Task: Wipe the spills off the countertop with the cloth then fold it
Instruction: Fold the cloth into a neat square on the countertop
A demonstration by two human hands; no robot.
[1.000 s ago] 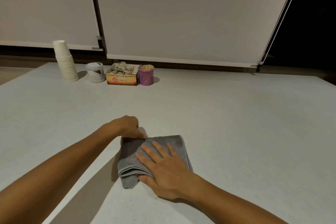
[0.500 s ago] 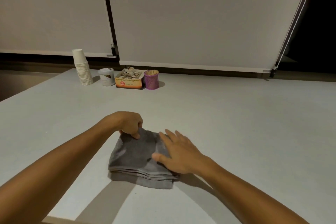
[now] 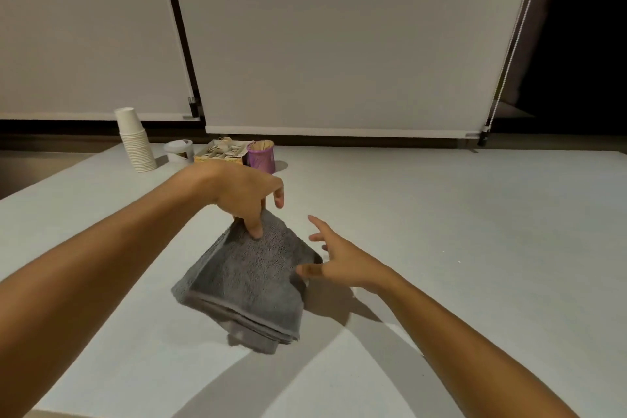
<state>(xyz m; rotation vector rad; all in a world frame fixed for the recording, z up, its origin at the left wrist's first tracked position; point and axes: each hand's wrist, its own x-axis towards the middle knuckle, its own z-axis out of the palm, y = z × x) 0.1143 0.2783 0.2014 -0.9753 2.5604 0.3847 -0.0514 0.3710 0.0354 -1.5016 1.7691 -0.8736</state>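
Observation:
A grey cloth (image 3: 247,278), folded into several layers, hangs tilted above the white countertop (image 3: 458,248); its far corner is raised and its near edge droops close to the surface. My left hand (image 3: 246,195) pinches that far corner between thumb and fingers. My right hand (image 3: 334,256) is beside the cloth's right edge, fingers spread, thumb tip touching or nearly touching the cloth. No spill shows on the countertop.
At the back left of the countertop stand a stack of white paper cups (image 3: 134,141), a white tub (image 3: 178,150), an open box of sachets (image 3: 222,151) and a purple holder with wooden sticks (image 3: 261,156). Drawn blinds (image 3: 339,37) hang behind.
My left hand has lifted the cloth's far corner off the countertop. My right hand, pressed flat on the cloth before, has slid off to its right side with fingers spread.

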